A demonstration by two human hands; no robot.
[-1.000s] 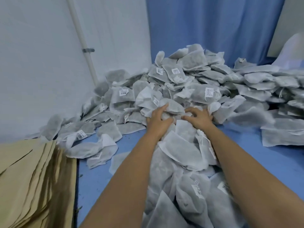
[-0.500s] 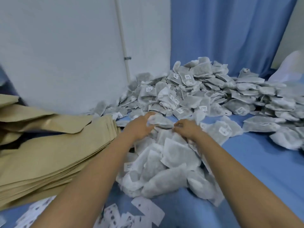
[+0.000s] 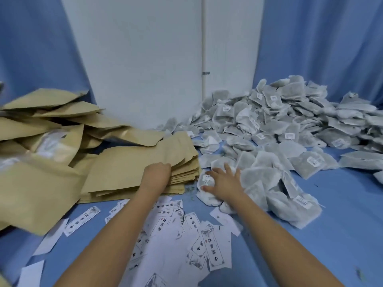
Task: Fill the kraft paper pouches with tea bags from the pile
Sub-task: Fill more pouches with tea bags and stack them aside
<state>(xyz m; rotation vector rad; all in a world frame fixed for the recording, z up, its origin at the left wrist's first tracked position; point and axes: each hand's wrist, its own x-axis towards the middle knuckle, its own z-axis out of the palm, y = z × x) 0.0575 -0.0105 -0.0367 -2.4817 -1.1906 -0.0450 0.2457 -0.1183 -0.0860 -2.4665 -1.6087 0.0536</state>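
Hands sit side by side at twelve o'clock. The left hand (image 3: 157, 175) lies on the near right corner of a stack of flat tan kraft paper pouches (image 3: 128, 164). Its fingers bend over the stack's edge and are hidden there, so whether it grips a pouch cannot be told. The right hand (image 3: 224, 183) is released, fingers spread flat on the near fringe of the heaped pile of white mesh tea bags (image 3: 279, 129). That pile runs from one to three o'clock, back to the blue curtain (image 3: 323, 42). Stack and pile nearly meet between the hands. Loose white printed paper labels (image 3: 215, 251) litter the blue tabletop (image 3: 335, 228) at six o'clock, and bare tabletop lies open at four o'clock.
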